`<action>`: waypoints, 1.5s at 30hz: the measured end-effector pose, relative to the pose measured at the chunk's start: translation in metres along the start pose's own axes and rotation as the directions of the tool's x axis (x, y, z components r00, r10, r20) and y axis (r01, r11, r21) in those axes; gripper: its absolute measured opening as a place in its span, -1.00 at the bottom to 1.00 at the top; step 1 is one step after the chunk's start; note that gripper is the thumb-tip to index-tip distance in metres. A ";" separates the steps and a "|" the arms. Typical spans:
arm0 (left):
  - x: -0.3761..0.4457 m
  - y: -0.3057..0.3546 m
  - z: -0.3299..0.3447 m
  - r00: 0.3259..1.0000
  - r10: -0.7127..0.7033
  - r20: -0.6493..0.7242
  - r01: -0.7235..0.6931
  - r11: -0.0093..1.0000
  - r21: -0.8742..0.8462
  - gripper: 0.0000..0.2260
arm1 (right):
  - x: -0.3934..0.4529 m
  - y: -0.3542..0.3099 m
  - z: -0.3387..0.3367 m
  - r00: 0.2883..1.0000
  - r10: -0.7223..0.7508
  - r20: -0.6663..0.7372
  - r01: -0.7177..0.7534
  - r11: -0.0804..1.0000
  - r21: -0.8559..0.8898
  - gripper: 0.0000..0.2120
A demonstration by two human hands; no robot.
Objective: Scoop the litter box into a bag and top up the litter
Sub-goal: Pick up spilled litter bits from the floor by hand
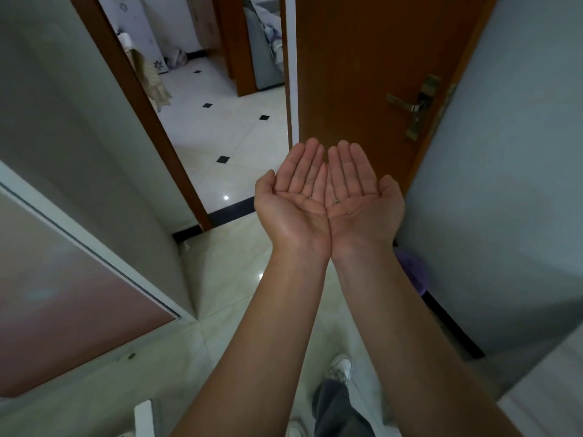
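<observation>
both hands out front, palms up. the left hand [291, 197] and the right hand [359, 197] sit side by side, little-finger edges touching from the wrists up, making a shallow cup. each grip is wide open, fingers straight and close together, thumbs splayed outward, nothing held in either palm. a couple of tiny glints show near the base of the fingers, possibly droplets, too small to tell. bare forearms run down to the bottom edge. behind the fingertips stands a brown wooden door [362, 67], swung open, with a metal lever handle [410, 104]. left of it, the doorway gives onto a white tiled floor [233, 134] with small black diamond insets. under the arms, a grey trouser leg [337, 405] and a white shoe [340, 367] on pale tiles. a purple shape [413, 272] peeks out just beside the right forearm, by the wall. litter box, scoop and bag: none of them in this view.
</observation>
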State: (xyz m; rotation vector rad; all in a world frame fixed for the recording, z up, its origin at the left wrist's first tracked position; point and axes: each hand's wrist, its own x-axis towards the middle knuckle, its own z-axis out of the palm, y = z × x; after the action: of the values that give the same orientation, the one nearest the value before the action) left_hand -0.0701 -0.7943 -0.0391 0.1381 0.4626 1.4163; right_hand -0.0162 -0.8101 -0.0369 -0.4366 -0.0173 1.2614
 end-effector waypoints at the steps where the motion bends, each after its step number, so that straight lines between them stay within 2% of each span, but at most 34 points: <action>1: 0.012 -0.001 0.002 1.000 0.001 -0.008 -0.001 1.000 0.009 -0.56 | 0.013 0.000 0.001 1.000 0.005 -0.009 -0.005 1.000 0.007 -0.47; 5: 0.063 -0.009 0.019 1.000 0.016 -0.019 -0.014 0.998 0.063 -0.56 | 0.067 -0.002 0.008 1.000 0.019 -0.006 -0.019 1.000 0.004 -0.46; 9: 0.117 -0.018 0.047 0.998 0.064 0.004 -0.064 0.994 0.090 -0.57 | 0.124 -0.012 0.027 0.999 0.018 0.027 -0.018 1.000 0.010 -0.45; 13: 0.159 -0.035 0.076 0.997 0.050 0.058 -0.055 0.994 0.093 -0.57 | 0.171 -0.034 0.042 0.999 -0.015 0.046 0.014 1.000 0.017 -0.45; 19: 0.203 -0.100 0.102 0.992 -0.112 0.055 0.103 0.984 0.146 -0.57 | 0.223 -0.088 0.027 0.988 -0.128 -0.091 0.138 0.983 0.117 -0.47; 24: 0.226 -0.165 0.123 0.954 -0.291 0.077 0.268 0.938 0.221 -0.58 | 0.254 -0.143 0.004 0.928 -0.286 -0.241 0.326 0.934 0.145 -0.48; 31: 0.264 -0.229 0.153 0.824 -0.536 0.183 0.473 0.830 0.296 -0.54 | 0.291 -0.198 -0.008 0.815 -0.489 -0.312 0.541 0.834 0.106 -0.46; 37: 0.310 -0.262 0.181 0.693 -0.697 0.184 0.622 0.707 0.336 -0.57 | 0.331 -0.222 0.002 0.681 -0.627 -0.378 0.696 0.715 0.067 -0.47; 45: 0.326 -0.299 0.181 0.485 -0.866 0.120 0.760 0.485 0.433 -0.56 | 0.346 -0.235 -0.013 0.451 -0.718 -0.530 0.838 0.544 -0.024 -0.47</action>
State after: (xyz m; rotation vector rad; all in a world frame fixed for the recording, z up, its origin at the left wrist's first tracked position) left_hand 0.3015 -0.4943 -0.0580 0.3591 0.3925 0.3007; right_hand 0.3113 -0.5503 -0.0495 -0.4395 0.3360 0.1649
